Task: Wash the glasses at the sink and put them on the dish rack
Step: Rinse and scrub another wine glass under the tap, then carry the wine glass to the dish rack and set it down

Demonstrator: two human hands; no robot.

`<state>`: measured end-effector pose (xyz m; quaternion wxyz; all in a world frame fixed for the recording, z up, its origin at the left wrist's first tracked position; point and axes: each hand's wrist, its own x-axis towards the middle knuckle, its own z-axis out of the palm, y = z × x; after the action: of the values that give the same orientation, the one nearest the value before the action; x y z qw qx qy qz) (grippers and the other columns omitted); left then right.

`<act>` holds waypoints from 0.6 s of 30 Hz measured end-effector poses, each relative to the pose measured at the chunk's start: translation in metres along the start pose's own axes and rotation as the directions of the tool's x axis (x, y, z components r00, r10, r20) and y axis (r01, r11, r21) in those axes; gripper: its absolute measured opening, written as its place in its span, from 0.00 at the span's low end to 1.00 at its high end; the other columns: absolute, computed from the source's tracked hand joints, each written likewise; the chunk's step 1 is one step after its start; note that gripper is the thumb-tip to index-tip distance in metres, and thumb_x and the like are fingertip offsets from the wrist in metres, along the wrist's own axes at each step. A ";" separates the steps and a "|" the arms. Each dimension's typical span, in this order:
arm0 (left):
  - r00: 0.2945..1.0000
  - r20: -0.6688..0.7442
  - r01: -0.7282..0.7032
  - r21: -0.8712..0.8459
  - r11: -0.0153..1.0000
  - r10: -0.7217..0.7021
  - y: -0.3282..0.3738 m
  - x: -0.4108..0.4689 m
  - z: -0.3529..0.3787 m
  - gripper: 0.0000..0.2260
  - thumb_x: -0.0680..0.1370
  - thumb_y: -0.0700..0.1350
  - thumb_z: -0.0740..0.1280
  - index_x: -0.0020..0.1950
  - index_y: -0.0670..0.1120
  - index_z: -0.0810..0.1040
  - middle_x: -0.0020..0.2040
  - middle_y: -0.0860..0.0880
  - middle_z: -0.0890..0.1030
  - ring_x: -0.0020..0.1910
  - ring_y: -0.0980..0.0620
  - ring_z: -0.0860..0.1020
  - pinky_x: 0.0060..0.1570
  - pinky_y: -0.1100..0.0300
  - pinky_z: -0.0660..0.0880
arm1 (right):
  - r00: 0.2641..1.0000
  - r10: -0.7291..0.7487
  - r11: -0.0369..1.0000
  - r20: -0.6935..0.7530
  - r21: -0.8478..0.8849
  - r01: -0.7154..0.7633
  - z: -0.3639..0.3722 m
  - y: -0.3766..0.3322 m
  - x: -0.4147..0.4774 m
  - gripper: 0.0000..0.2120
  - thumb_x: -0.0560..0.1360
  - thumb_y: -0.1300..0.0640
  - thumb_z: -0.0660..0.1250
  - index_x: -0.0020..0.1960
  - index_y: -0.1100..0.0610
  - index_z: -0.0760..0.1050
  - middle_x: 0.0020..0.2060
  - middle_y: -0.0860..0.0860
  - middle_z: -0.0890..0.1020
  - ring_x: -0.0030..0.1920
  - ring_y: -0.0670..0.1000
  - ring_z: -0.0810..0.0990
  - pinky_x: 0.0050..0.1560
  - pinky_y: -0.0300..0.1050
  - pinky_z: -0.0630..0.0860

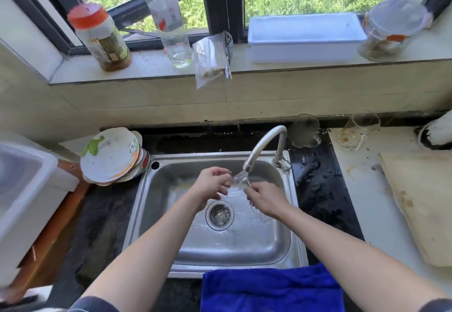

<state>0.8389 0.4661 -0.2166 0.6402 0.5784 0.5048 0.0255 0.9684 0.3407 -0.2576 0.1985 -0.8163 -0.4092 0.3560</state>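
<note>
Under tap, both hands around glass

Left grip curled; right grip curled, just beside it.

- We are in a home kitchen: a steel sink with a curved tap is set in a dark surface.
- We see stacked plates beside the sink and a chopping board to its right.
- A red-lidded jar and a clear bottle stand on the windowsill.
</note>
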 end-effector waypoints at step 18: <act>0.998 0.030 -0.066 0.365 0.928 0.059 -0.034 0.017 -0.048 0.06 0.76 0.38 0.59 0.48 0.43 0.76 0.36 0.44 0.77 0.31 0.49 0.74 0.25 0.64 0.67 | 0.858 0.496 0.694 -0.135 0.655 -0.298 0.020 -0.009 -0.002 0.13 0.75 0.47 0.68 0.43 0.56 0.82 0.38 0.50 0.82 0.40 0.51 0.79 0.42 0.44 0.75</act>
<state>0.7957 0.4998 -0.2450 0.5247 0.7036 0.4762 -0.0542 0.9485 0.3449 -0.2647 0.4294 -0.8203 -0.0473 0.3748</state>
